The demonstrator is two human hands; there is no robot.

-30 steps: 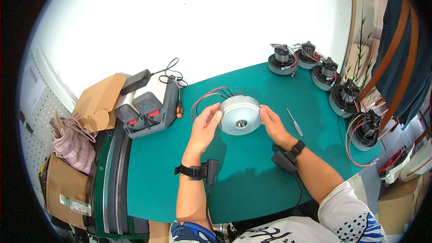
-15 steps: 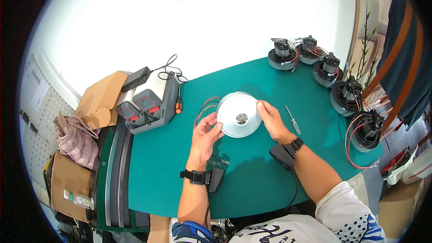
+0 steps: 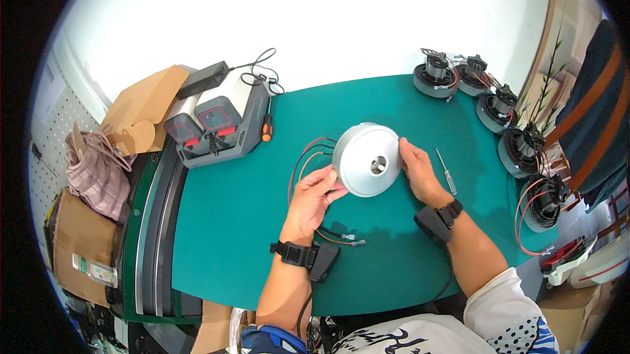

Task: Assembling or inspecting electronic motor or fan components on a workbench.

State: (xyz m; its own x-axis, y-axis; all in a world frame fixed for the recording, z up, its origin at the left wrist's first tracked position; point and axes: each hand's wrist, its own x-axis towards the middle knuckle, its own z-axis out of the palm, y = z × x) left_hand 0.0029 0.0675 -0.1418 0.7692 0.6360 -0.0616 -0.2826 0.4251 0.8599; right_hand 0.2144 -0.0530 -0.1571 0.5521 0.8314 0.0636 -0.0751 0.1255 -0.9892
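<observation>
Between my two hands I hold a round motor in a silver-grey metal housing [image 3: 361,170], its smooth face with a central hole tilted up toward me. My left hand [image 3: 314,200] grips the lower left rim, thumb near the face's edge and fingers behind. On the right rim, my right hand [image 3: 420,171] is closed with its thumb at the side; its other fingers are partly hidden. Red, black and orange wires [image 3: 303,162] run from the motor's left side, and their connector ends [image 3: 351,241] hang below, near my left wrist.
A small screwdriver [image 3: 447,173] lies right of my right hand on the green mat [image 3: 236,242]. Several similar motors [image 3: 522,150] line the right edge. At the left are a grey battery station [image 3: 220,137], an orange-handled screwdriver [image 3: 267,127] and a cardboard box [image 3: 144,108].
The motor has tilted, its face now turned more to the right and its side wall showing. Both hands stay on it. The whole view has shifted slightly.
</observation>
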